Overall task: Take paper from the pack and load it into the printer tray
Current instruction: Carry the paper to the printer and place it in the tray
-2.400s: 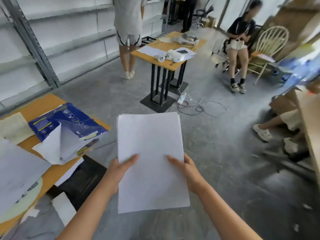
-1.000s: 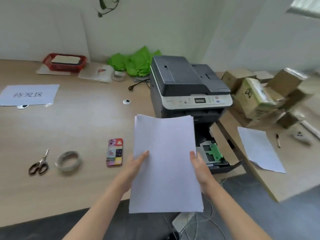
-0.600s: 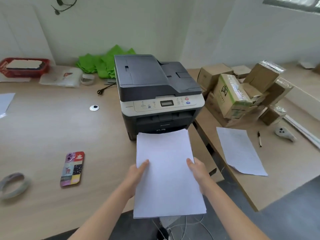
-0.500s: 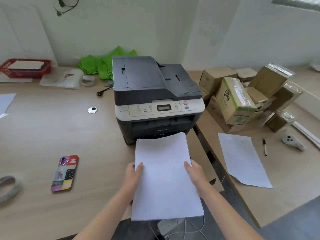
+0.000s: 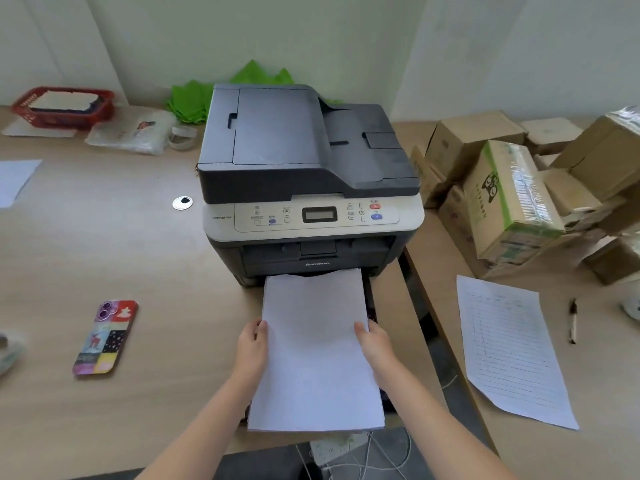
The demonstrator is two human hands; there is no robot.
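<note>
Both hands grasp one stack of paper (image 5: 313, 348) by its long edges: the left hand (image 5: 252, 344) pinches the stack's 9 o'clock side, the right hand (image 5: 375, 342) its 3 o'clock side, thumbs on top. The stack lies nearly flat and is aimed at the printer (image 5: 308, 188), which sits at 12 o'clock on the surface (image 5: 104, 258). Its far edge reaches the dark opening low on the printer's front, just under the logo. The tray itself is almost wholly covered by the sheets; only a dark strip shows at the stack's 3 o'clock edge, so whether the paper already rests in it cannot be told. By my judgement, the fetching is done; seating the stack, squaring it and pushing the tray shut are left. The pack is not in view.
</note>
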